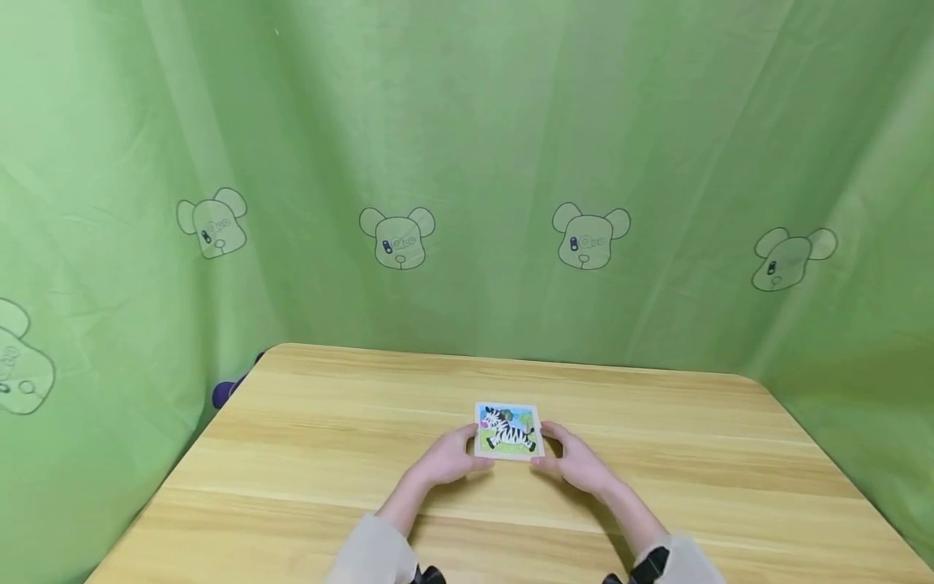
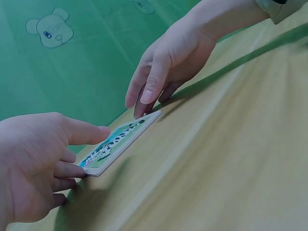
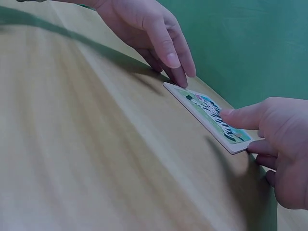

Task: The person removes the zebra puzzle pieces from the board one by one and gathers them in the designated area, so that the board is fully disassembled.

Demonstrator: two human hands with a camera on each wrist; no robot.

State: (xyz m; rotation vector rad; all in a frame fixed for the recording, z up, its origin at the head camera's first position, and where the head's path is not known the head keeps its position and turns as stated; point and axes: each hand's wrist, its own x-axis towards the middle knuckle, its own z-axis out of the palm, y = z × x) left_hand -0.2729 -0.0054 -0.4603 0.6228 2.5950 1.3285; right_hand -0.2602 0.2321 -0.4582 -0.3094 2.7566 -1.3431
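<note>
Centrally, on my remote feed I log one zebra card (image 1: 508,434), on or just above the tabletop (image 1: 328,422), flanked by left hand (image 1: 447,459) and right hand (image 1: 576,464), both loosely uncurled at its side edges, presumably paired to steady it. Surface: pale wood grain; room: green curtain (image 1: 481,122) printed with bear heads (image 1: 399,242).

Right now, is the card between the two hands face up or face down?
Face up: the card shows its zebra print in all three views, between the left hand and the right hand.
</note>
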